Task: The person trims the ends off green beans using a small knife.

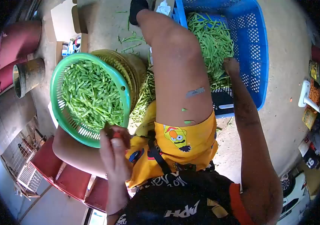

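Note:
My left hand (115, 152) is closed, raised at the near rim of a green plastic basket (56, 92). A small red object (117, 135) shows between its fingers; its shape is mostly hidden. Cut green bean pieces (92, 93) fill much of the basket, which tilts against my left thigh. On the other side, my right hand (231, 66) reaches down into a blue plastic crate (255, 56). It touches the long green beans (210, 41) there, and its fingers are mostly hidden. Two green bits (189, 122) lie on my right leg.
Stacked yellowish baskets (133, 63) stand behind the green one, with more beans beside them. An open cardboard box (64, 22) is at the far left. Red chairs (47, 161) are at the left. A dark phone-like object (222, 99) lies at the crate's near end.

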### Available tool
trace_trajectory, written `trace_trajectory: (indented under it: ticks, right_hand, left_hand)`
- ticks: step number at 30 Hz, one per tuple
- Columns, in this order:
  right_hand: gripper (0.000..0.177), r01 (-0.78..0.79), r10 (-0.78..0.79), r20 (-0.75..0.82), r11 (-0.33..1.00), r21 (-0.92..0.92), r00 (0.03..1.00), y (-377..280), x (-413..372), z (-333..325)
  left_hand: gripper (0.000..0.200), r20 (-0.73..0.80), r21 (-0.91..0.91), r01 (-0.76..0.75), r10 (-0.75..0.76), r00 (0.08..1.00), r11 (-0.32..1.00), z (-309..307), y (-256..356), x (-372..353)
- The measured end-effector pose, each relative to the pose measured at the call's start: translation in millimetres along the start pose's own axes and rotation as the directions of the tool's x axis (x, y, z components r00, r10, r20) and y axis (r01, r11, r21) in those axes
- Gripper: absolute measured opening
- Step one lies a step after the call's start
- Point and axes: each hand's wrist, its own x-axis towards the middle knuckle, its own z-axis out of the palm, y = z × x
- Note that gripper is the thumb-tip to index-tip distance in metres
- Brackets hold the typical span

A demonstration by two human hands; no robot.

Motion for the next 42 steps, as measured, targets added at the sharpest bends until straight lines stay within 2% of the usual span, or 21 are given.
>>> trace_trajectory:
  ticks: [2, 3, 4, 6, 7, 8, 11, 14, 15, 16, 18, 20, 23, 24, 28, 30, 36, 37, 40, 41, 42]
  right_hand:
    - [0.034, -0.014, 0.004, 0.263, 0.999, 0.039, 0.965, -30.6, -31.9, -68.3]
    - [0.034, -0.019, 0.008, 0.26, 0.999, 0.039, 0.966, -25.2, -42.0, -72.2]
    - [0.036, -0.066, -0.005, 0.234, 0.953, 0.296, 0.972, -21.8, -47.8, -78.7]
    - [0.039, -0.105, -0.059, 0.191, 0.66, 0.744, 0.98, -20.4, -73.7, -101.7]
    - [0.039, -0.109, -0.102, 0.168, 0.429, 0.897, 0.98, -28.2, -97.6, -122.0]
    - [0.038, -0.192, -0.1, 0.231, 0.304, 0.933, 0.968, -40.6, -123.5, -149.7]
    - [0.035, -0.364, -0.203, 0.346, -0.063, 0.929, 0.916, -65.1, -198.9, -216.1]
    - [0.031, -0.384, -0.339, 0.315, -0.159, 0.91, 0.886, -83.0, -268.6, -256.5]
    - [0.031, -0.386, -0.344, 0.316, -0.158, 0.909, 0.884, -92.5, -292.3, -266.9]
    - [0.028, -0.328, -0.362, 0.268, -0.113, 0.938, 0.893, -103.3, -314.2, -276.6]
    - [0.024, -0.267, -0.391, 0.221, -0.067, 0.961, 0.893, -114.7, -343.8, -294.3]
    - [0.017, -0.312, -0.436, 0.389, 0.239, 0.92, 0.812, -122.0, -363.8, -307.0]
    - [0.016, -0.258, -0.477, 0.361, 0.269, 0.928, 0.802, -136.5, -382.8, -312.7]
    - [0.02, -0.224, -0.497, 0.324, 0.252, 0.942, 0.805, -138.7, -385.8, -309.8]
    - [0.022, -0.241, -0.527, 0.38, 0.314, 0.918, 0.76, -143.8, -390.0, -307.9]
    - [0.024, -0.259, -0.529, 0.397, 0.318, 0.912, 0.75, -146.1, -391.3, -302.9]
    - [0.019, -0.256, -0.524, 0.427, 0.368, 0.894, 0.737, -157.5, -404.5, -299.1]
    - [0.019, -0.255, -0.517, 0.425, 0.368, 0.894, 0.743, -158.1, -406.6, -295.8]
    - [0.021, -0.359, -0.404, 0.389, 0.152, 0.921, 0.828, -163.3, -408.7, -289.8]
    - [0.021, -0.358, -0.399, 0.387, 0.149, 0.922, 0.831, -166.3, -410.1, -290.3]
    - [0.021, -0.475, -0.39, 0.427, -0.029, 0.88, 0.816, -169.8, -411.7, -290.8]
  left_hand:
    - [0.028, 0.11, 0.049, 0.021, -0.026, 0.994, 0.999, 7.7, 1.6, -2.6]
    - [0.029, 0.145, 0.098, -0.053, 0.038, 0.989, 0.994, 12.7, -3.8, -1.8]
    - [0.03, 0.186, 0.126, -0.111, 0.087, 0.979, 0.986, 17.5, -5.9, 1.9]
    - [0.031, 0.223, 0.142, -0.175, 0.14, 0.965, 0.974, 28.5, -1.8, 7.3]
    - [0.031, 0.232, 0.082, -0.042, 0.021, 0.972, 0.996, 32.4, 5.2, 7.7]
    - [0.032, 0.25, 0.024, 0.093, -0.096, 0.963, 0.995, 35.0, 9.0, 8.5]
    - [0.033, 0.347, -0.012, 0.138, -0.126, 0.929, 0.99, 37.7, 5.6, 15.3]
    - [0.035, 0.422, 0.006, 0.126, -0.117, 0.899, 0.992, 47.9, 19.1, 13.6]
    - [0.036, 0.469, 0.041, 0.108, -0.115, 0.876, 0.993, 50.9, 23.8, 12.3]
    - [0.04, 0.508, 0.107, -0.023, -0.035, 0.861, 0.994, 53.1, 25.2, 10.8]
    - [0.044, 0.579, 0.091, -0.041, -0.02, 0.815, 0.995, 57.0, 19.8, 5.5]
    - [0.046, 0.631, 0.048, -0.035, -0.003, 0.776, 0.998, 60.7, 6.5, 0.0]
    - [0.049, 0.66, -0.065, 0.035, 0.016, 0.751, 0.997, 59.7, 2.1, -12.8]
    - [0.051, 0.674, -0.014, 0.078, -0.049, 0.738, 0.997, 55.4, 4.4, -16.8]
    - [0.052, 0.667, -0.014, 0.041, -0.021, 0.745, 0.999, 44.0, -3.7, -26.5]
    - [0.043, 0.676, -0.069, 0.031, 0.024, 0.737, 0.997, 37.7, -8.4, -30.9]
    - [0.049, 0.627, -0.11, 0.061, 0.021, 0.779, 0.992, 27.6, 6.4, -42.9]
    - [0.049, 0.634, -0.113, 0.061, 0.025, 0.773, 0.992, 24.6, 3.4, -45.0]
    - [0.045, 0.606, 0.001, 0.005, -0.005, 0.796, 1.0, 11.7, -14.2, -46.9]
    - [0.044, 0.59, 0.015, -0.21, 0.161, 0.791, 0.978, 7.8, -18.7, -46.1]
    - [0.045, 0.576, 0.03, -0.415, 0.323, 0.75, 0.909, 5.7, -22.5, -45.6]
